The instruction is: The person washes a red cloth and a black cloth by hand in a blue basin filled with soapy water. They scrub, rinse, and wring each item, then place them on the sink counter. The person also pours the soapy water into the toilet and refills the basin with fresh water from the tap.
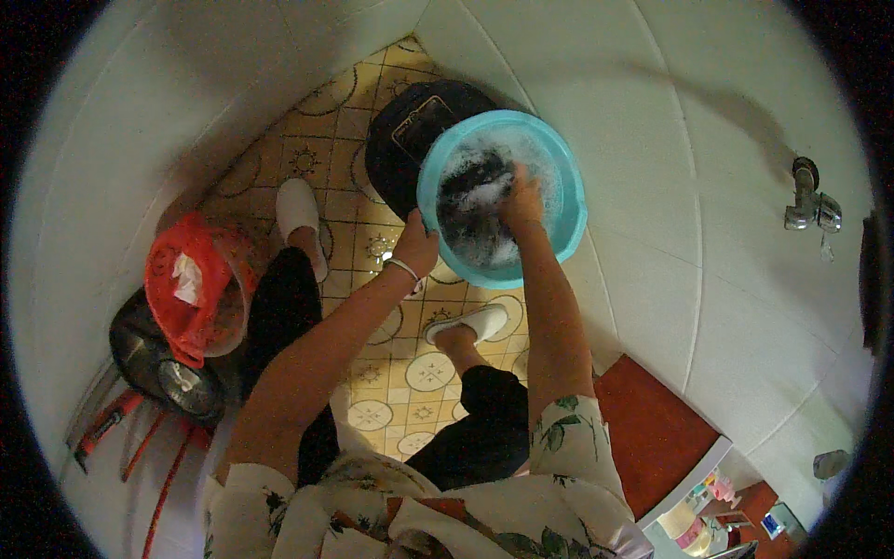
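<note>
A light blue plastic basin [574, 209] holds sudsy water and dark wet cloth [482, 178]. My left hand [417, 246] grips the basin's near left rim, with a pale bracelet on its wrist. Inside the basin, my right hand [522, 199] is down on the cloth at the right side of the suds; its fingertips are partly hidden by foam, so its hold on the cloth cannot be made out. Partly under the basin, at the far left, sits a black object [405, 140] with an outlined rectangular panel.
On the left stands a bin with a red plastic bag [174, 279], beside a black rounded object [140, 342] and red-handled tools [112, 423]. A wall tap [810, 202] is at right. A reddish-brown surface [653, 433] lies lower right. The floor [370, 377] is patterned.
</note>
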Action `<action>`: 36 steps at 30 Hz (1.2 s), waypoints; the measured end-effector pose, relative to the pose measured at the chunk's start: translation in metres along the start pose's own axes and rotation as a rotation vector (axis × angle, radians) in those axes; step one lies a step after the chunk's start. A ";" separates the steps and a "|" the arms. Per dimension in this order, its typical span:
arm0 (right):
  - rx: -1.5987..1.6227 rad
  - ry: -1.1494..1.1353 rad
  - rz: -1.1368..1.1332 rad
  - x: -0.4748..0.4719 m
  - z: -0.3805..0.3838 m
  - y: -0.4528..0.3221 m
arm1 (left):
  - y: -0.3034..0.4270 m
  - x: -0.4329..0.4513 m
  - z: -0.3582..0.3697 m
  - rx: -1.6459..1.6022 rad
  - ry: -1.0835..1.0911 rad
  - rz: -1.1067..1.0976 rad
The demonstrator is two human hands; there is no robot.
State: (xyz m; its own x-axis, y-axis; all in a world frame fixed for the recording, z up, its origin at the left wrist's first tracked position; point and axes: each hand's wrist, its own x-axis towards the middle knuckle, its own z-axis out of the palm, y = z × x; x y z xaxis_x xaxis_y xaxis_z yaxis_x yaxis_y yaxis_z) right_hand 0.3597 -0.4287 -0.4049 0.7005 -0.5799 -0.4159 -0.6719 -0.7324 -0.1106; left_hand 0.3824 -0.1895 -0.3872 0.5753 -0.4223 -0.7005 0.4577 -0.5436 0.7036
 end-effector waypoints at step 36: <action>0.338 0.222 -0.255 -0.051 0.062 -0.061 | -0.020 0.018 0.000 -0.008 0.093 0.140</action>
State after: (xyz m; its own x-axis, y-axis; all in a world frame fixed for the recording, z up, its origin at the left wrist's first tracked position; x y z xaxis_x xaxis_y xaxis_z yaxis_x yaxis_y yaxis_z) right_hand 0.3499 -0.3328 -0.4326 0.8630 -0.4860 -0.1381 -0.4864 -0.7254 -0.4870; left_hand 0.3835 -0.1863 -0.4139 0.6943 -0.4241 -0.5814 0.3739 -0.4777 0.7950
